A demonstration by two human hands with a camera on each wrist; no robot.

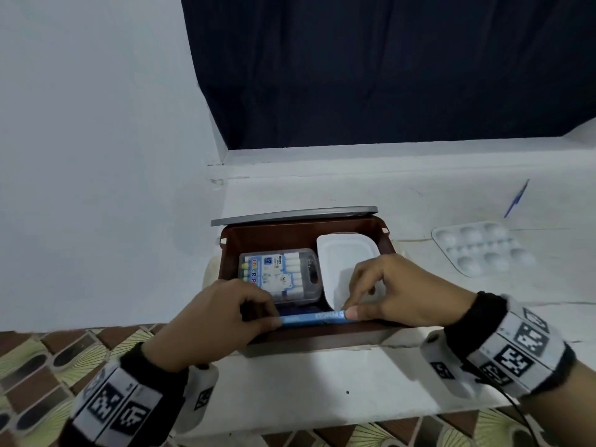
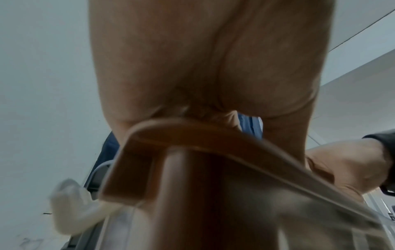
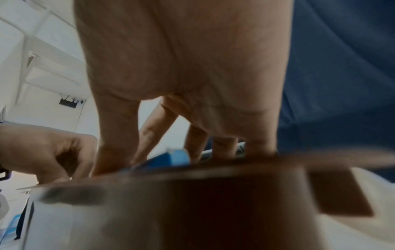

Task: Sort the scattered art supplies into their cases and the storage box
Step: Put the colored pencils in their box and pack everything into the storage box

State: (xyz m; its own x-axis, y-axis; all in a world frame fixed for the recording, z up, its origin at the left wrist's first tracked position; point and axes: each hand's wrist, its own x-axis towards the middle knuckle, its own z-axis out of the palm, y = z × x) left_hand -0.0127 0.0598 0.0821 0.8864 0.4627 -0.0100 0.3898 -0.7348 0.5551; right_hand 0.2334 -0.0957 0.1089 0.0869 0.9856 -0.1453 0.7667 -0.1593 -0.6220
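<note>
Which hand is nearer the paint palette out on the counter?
Right. The right hand pinches the blue box's end, palette just beyond; the left hand grips the far end.

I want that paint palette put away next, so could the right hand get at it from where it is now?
Probably yes, once freed. The paint palette lies in the open on the white surface, right of the brown storage box, nothing covering it. But the right hand pinches the blue pencil case with the left hand.

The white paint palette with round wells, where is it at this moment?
In the head view, the white paint palette lies on the white table, outside and to the right of the brown storage box, with a blue brush just behind it.
</note>
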